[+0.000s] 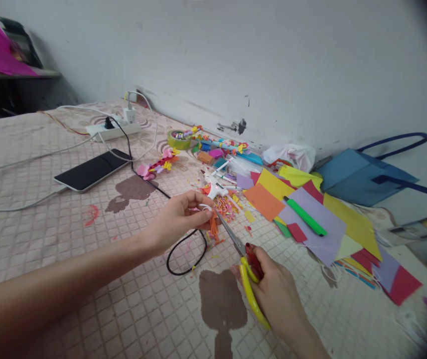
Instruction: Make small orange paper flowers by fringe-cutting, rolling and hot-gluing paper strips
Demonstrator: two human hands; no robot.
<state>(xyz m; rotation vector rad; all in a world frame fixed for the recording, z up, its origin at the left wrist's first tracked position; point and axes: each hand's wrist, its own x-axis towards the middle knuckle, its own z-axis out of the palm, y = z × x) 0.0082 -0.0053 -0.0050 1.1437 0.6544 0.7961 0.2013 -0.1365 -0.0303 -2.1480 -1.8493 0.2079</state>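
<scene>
Between its thumb and fingers, my left hand [187,217] pinches a small orange paper tassel [214,224] with cut strips hanging down, and a bit of white string [206,206] at its top. My right hand [273,284] grips yellow-handled scissors [249,284], one loop of which looks red. The blades reach up and left to the tassel's edge; whether paper lies between them I cannot tell. Behind my left fingers sits a white glue gun [215,188] among small paper scraps [228,207]. Its black cord [174,271] loops on the cloth below my left hand.
Coloured paper sheets [316,219] with a green cutter [305,216] on top lie to the right, near a blue bag [366,174]. Leftward are a phone [92,170] on a charging cable and a power strip [112,130]. Tape [179,140] and flower-decorated sticks [159,164] stand behind.
</scene>
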